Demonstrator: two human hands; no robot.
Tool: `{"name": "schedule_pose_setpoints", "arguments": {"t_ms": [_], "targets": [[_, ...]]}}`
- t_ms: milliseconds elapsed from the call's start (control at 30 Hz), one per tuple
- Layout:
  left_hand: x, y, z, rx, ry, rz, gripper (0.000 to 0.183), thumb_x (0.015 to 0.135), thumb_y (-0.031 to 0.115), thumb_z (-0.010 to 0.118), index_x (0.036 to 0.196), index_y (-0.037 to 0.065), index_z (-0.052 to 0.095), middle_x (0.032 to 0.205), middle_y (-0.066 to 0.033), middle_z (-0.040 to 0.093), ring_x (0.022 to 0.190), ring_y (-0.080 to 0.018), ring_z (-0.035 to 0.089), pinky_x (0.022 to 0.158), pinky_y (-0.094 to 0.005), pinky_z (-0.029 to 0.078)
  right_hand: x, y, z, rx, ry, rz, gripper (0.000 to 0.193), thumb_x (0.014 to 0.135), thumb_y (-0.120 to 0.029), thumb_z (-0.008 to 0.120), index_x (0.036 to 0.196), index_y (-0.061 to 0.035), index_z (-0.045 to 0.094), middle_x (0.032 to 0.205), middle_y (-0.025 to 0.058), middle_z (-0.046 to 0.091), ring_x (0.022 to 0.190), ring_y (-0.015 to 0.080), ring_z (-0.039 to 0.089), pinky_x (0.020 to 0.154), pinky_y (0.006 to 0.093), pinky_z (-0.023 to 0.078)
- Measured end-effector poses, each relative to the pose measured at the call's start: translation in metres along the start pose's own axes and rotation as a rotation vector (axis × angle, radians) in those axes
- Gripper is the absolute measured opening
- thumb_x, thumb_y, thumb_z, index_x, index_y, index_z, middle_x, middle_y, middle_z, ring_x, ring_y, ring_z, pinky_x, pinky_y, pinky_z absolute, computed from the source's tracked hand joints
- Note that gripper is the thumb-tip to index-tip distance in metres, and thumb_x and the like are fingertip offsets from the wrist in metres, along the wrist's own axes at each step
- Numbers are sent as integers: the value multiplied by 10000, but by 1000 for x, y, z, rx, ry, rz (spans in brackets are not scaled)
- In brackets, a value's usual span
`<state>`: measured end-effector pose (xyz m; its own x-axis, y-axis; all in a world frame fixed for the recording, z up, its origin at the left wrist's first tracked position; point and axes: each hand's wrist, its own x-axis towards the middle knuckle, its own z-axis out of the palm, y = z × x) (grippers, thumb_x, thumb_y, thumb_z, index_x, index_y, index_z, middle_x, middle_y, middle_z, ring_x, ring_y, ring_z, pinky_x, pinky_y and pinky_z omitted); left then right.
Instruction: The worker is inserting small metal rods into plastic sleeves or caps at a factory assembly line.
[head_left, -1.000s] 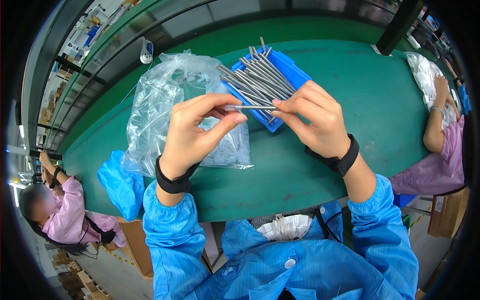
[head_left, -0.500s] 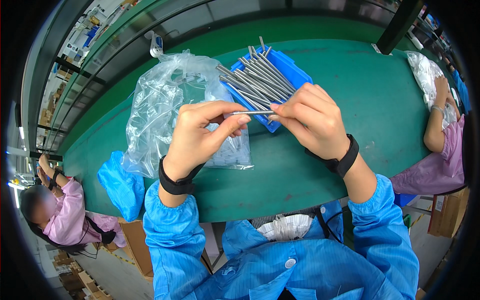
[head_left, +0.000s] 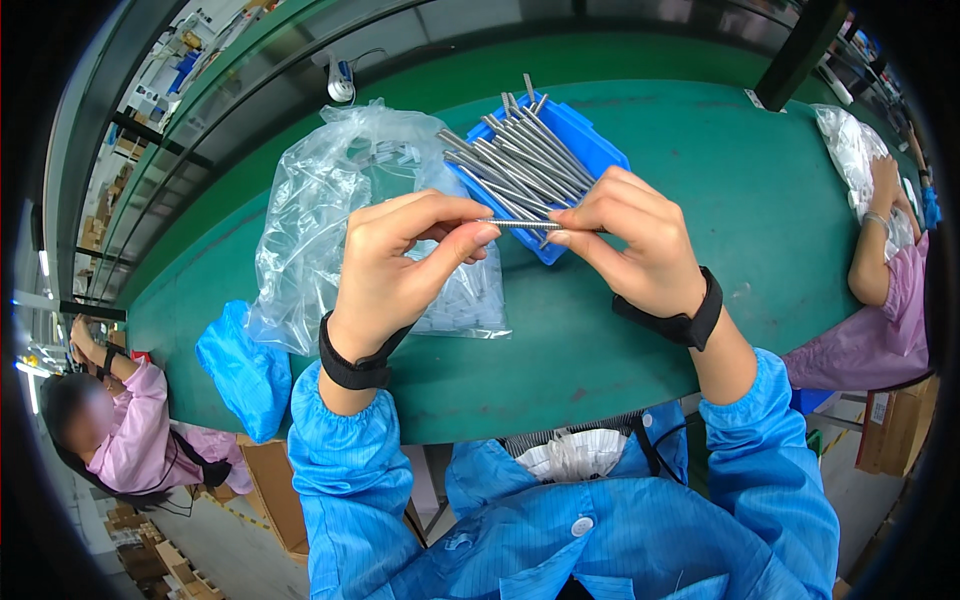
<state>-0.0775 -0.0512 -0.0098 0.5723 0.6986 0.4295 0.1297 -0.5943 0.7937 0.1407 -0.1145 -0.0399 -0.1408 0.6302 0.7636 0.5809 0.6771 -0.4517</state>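
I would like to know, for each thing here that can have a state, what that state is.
Held rod: pinched, roughly level.
Left hand: pinching its left part.
Right hand: pinching its right part.
Piled rods: loose, some jutting upward.
Blue bin: open, loaded.
Clear bag: crumpled, holding small translucent pieces.
Blue plastic: crumpled.
Wrist straps: fastened.

Rod (head_left: 524, 224) silver-grey; bin (head_left: 602, 152) blue; tabletop (head_left: 760, 210) green; jacket (head_left: 690, 525) blue, faintly pinstriped

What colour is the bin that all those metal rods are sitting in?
The bin is bright blue; it shows best in the head view.
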Motion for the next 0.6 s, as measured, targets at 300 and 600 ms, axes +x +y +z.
{"name": "schedule_pose_setpoints", "arguments": {"t_ms": [300,600], "targets": [[4,-7,-1,10,-24,157,161,811,-40,688,968,-62,659,814,-108,655,707,-165,676,633,-251,551,2,-4,-4,109,-91,182,123,759,-89,743,828,-14,675,749,79,637,688,229,581,618,325,453],[1,4,2,-60,18,-71,124,822,-35,683,936,-73,650,816,-110,662,731,-173,687,651,-254,564,1,2,-4,-22,4,5,142,730,-85,759,814,-16,668,742,72,645,696,229,595,620,327,466]]}}
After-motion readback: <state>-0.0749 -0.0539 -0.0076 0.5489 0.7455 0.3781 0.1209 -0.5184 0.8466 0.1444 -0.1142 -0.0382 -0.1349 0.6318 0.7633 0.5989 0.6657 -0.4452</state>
